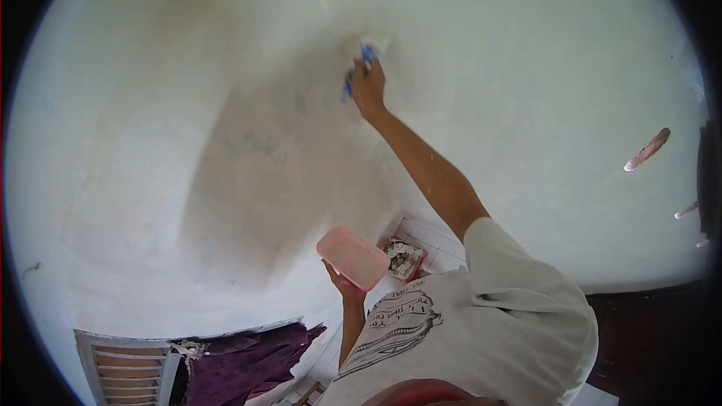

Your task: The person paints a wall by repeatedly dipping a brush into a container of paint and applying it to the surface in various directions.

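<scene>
My right hand (368,90) is raised against the pale wall (496,83), closed around a blue-handled tool (368,53). The tool's wide, pale head is blurred and overlaps the wall; I cannot tell whether it is a brush or a scraper. Lower down, my left hand (338,280) holds up a pink rectangular plastic container (352,257) from beneath and the side. The container's open top faces me and its inside looks pale. A dark shadow of the arm and body falls over the wall left of the tool.
Below, beside the pink container, a box of rubble-like pieces (404,259) stands by white tiles (430,236). A purple cloth (248,361) hangs at lower left next to a slatted wooden frame (128,368). Dark brown furniture (639,338) is at lower right.
</scene>
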The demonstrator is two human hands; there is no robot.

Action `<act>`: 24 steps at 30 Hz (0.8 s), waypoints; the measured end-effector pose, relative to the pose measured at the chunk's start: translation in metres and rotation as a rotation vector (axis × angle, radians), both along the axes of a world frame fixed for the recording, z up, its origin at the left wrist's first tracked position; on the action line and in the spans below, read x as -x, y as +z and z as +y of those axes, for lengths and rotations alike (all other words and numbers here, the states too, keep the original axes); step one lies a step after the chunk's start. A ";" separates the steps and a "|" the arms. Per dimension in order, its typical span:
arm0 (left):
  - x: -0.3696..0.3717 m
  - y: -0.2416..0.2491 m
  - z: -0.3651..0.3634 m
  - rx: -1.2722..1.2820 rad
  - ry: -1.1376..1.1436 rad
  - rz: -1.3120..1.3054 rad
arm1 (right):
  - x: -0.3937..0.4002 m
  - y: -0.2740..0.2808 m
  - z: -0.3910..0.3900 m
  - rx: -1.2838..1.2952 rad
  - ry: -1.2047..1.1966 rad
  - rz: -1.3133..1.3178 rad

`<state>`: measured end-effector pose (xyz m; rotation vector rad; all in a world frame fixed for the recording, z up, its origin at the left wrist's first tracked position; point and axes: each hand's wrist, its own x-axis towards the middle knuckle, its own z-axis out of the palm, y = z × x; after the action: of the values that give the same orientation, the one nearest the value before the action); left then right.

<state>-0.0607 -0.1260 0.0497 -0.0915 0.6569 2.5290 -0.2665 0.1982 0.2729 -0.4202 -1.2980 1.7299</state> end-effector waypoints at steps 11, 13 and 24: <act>0.001 -0.018 -0.014 -0.099 0.058 0.010 | 0.007 -0.051 0.010 0.546 0.007 0.019; 0.000 -0.005 -0.009 -0.023 0.080 -0.021 | -0.006 0.042 0.006 0.379 0.137 0.201; 0.008 0.001 0.003 0.066 0.117 0.031 | 0.016 -0.144 0.011 -0.194 -0.225 -0.248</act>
<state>-0.0686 -0.1234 0.0503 -0.1168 0.7682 2.6259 -0.2823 0.2089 0.1284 -0.6561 -1.5164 1.3823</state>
